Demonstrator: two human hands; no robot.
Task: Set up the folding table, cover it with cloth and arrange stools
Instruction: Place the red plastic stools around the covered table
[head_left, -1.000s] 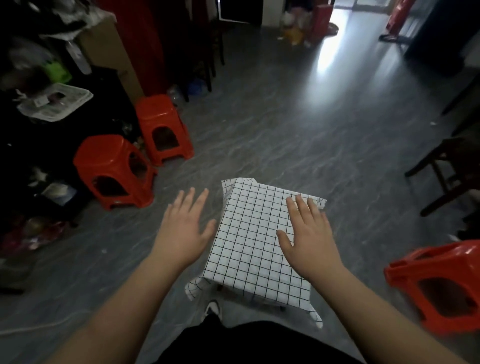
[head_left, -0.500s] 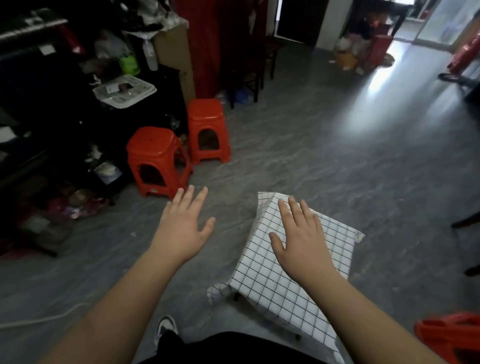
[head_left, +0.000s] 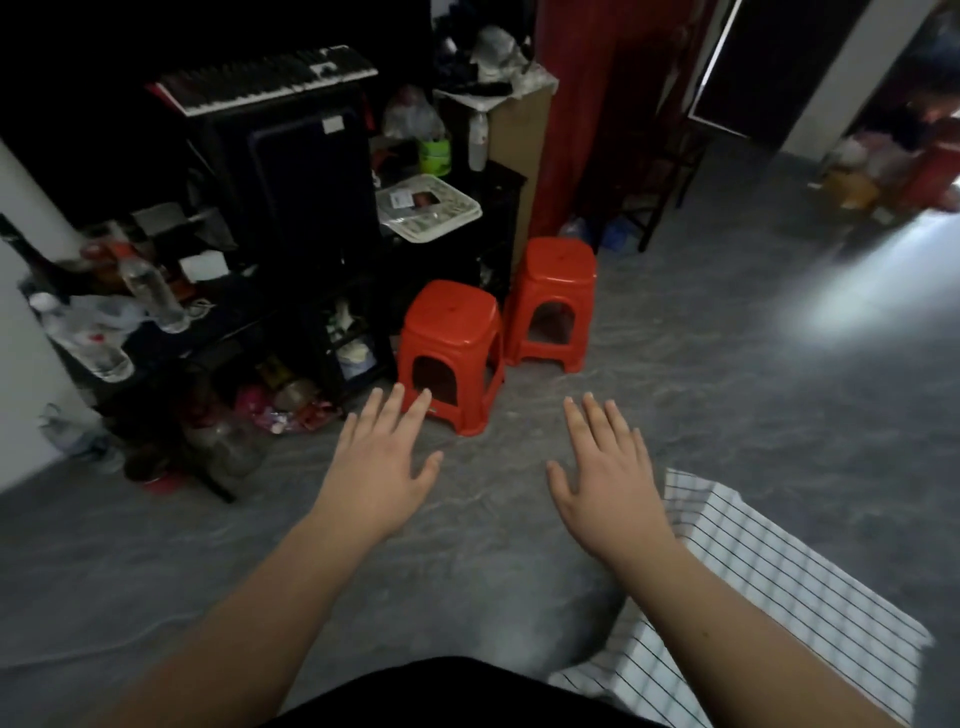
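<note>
Two red plastic stools stand on the grey floor ahead: a nearer stool (head_left: 451, 345) and a farther stool (head_left: 555, 299) beside it to the right. The small table under its white grid-patterned cloth (head_left: 769, 577) sits at the lower right, partly cut off by my right arm. My left hand (head_left: 382, 462) is stretched forward, fingers straight and spread, its tips just short of the nearer stool and holding nothing. My right hand (head_left: 610, 480) is likewise flat and spread, in the air left of the cloth's near corner, touching nothing.
Dark shelving (head_left: 291, 218) packed with clutter lines the left wall, with a keyboard (head_left: 265, 80) on top, a white tray (head_left: 428, 208) and plastic bottles (head_left: 150, 293). A cardboard box (head_left: 519, 156) and red curtain (head_left: 576, 114) stand behind the stools. Open grey floor (head_left: 727, 374) lies to the right.
My view has swung left toward the two stools. My right hand has come off the covered table, which now sits at the lower right; both hands reach forward toward the stools.
</note>
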